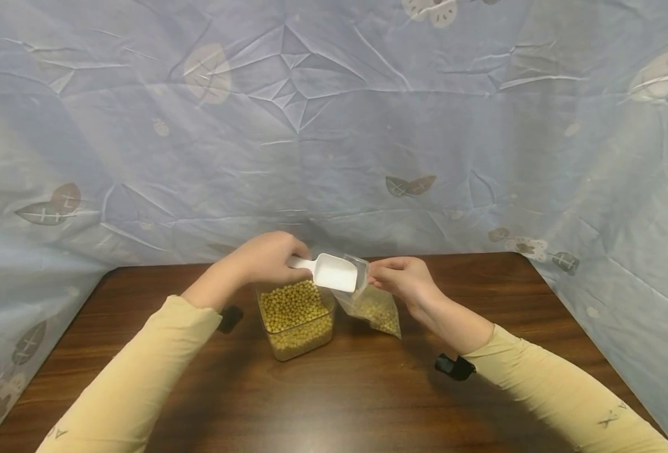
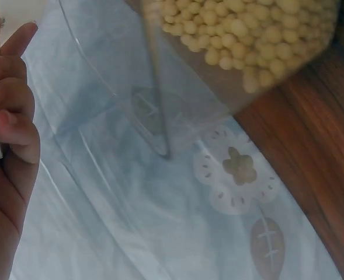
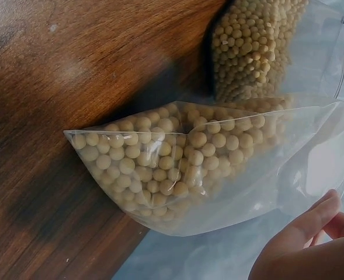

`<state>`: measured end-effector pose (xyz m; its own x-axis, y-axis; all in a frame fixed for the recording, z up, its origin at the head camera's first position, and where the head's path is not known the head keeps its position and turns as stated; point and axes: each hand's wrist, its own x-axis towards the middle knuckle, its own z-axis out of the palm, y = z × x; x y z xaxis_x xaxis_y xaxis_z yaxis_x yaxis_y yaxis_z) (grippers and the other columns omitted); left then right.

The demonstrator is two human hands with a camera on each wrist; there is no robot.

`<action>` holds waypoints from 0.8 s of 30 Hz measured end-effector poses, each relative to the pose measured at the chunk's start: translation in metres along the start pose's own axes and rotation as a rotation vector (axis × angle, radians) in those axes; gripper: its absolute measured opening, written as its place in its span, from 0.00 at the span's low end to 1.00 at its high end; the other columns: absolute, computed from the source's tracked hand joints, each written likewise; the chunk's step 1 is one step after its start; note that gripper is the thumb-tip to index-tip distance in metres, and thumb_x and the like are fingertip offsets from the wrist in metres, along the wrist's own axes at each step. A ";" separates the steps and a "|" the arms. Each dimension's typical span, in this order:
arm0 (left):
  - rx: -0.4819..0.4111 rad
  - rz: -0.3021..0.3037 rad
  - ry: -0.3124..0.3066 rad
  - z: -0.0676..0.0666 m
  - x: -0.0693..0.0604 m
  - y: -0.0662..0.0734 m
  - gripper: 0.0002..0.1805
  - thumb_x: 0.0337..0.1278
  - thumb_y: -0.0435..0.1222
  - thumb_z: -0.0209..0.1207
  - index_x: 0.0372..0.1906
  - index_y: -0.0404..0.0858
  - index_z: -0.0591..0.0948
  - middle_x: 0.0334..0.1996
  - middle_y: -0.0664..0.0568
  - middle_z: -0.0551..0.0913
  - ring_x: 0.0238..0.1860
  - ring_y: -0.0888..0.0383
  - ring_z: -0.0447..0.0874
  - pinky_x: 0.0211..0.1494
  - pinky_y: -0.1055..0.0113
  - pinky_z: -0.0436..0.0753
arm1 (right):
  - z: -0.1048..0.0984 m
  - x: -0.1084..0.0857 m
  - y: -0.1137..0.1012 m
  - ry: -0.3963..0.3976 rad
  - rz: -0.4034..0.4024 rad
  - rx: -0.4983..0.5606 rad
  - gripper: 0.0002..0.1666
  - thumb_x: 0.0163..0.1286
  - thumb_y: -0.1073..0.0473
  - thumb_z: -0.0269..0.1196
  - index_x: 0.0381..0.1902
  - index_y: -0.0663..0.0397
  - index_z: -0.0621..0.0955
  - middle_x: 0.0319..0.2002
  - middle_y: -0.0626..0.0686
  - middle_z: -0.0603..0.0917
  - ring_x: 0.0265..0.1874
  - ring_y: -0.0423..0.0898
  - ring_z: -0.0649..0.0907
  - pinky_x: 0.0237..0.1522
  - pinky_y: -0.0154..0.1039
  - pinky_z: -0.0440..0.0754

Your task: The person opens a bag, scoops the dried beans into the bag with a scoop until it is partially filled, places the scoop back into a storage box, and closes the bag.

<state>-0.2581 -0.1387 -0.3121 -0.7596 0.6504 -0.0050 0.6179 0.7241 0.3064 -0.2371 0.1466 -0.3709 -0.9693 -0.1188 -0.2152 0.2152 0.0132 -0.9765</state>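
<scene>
My left hand [image 1: 272,258] grips the handle of a white plastic scoop [image 1: 336,272], seen in the head view. No beans show in the scoop's bowl, which lies at the mouth of a clear plastic bag [image 3: 236,204]. Round yellow soybeans fill the bag's lower part. With thumb and fingers my right hand [image 1: 404,280] pinches the bag's upper edge; the right wrist view shows the bag upright beside the tub. Under my left hand stands a clear plastic tub [image 1: 302,354], holding many loose soybeans [image 1: 291,305].
The tub and bag are near the back edge of a dark wooden table [image 1: 339,402]. Behind it and at both sides hangs a pale blue cloth [image 1: 311,163] with leaf and flower prints. Black wrist devices [image 1: 455,367] sit under both forearms.
</scene>
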 end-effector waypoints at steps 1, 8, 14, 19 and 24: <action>-0.001 0.001 0.004 0.001 -0.001 -0.001 0.11 0.65 0.44 0.68 0.42 0.41 0.91 0.32 0.55 0.90 0.32 0.58 0.83 0.44 0.57 0.85 | 0.000 0.000 0.000 0.000 -0.001 0.000 0.17 0.75 0.70 0.64 0.56 0.80 0.81 0.34 0.46 0.90 0.30 0.35 0.90 0.42 0.27 0.88; -0.040 0.048 0.061 0.008 -0.012 -0.013 0.13 0.65 0.43 0.67 0.44 0.39 0.91 0.38 0.52 0.93 0.37 0.57 0.89 0.51 0.53 0.88 | 0.001 0.000 -0.001 -0.005 0.001 -0.001 0.17 0.75 0.70 0.64 0.56 0.80 0.82 0.38 0.50 0.90 0.31 0.36 0.90 0.43 0.28 0.88; -0.088 0.072 0.115 0.014 -0.021 -0.025 0.10 0.62 0.41 0.67 0.39 0.39 0.91 0.33 0.53 0.92 0.31 0.61 0.85 0.42 0.59 0.86 | 0.000 0.000 -0.001 -0.006 0.002 -0.010 0.18 0.75 0.70 0.64 0.57 0.80 0.81 0.41 0.52 0.89 0.31 0.35 0.90 0.44 0.28 0.88; -0.145 0.067 0.134 0.017 -0.030 -0.034 0.10 0.64 0.41 0.68 0.39 0.38 0.91 0.31 0.53 0.92 0.30 0.63 0.84 0.40 0.62 0.85 | -0.001 -0.001 -0.002 -0.010 -0.004 -0.007 0.18 0.75 0.71 0.63 0.57 0.81 0.80 0.39 0.50 0.89 0.31 0.35 0.90 0.43 0.27 0.88; -0.185 0.040 0.155 0.018 -0.040 -0.041 0.09 0.63 0.39 0.69 0.40 0.37 0.91 0.32 0.52 0.92 0.30 0.64 0.84 0.40 0.64 0.84 | -0.001 0.000 -0.002 -0.014 -0.001 -0.007 0.17 0.75 0.72 0.63 0.57 0.81 0.81 0.38 0.50 0.89 0.31 0.35 0.90 0.43 0.27 0.88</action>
<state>-0.2496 -0.1905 -0.3416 -0.7664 0.6240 0.1524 0.6110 0.6350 0.4727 -0.2370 0.1476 -0.3692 -0.9677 -0.1332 -0.2140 0.2132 0.0199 -0.9768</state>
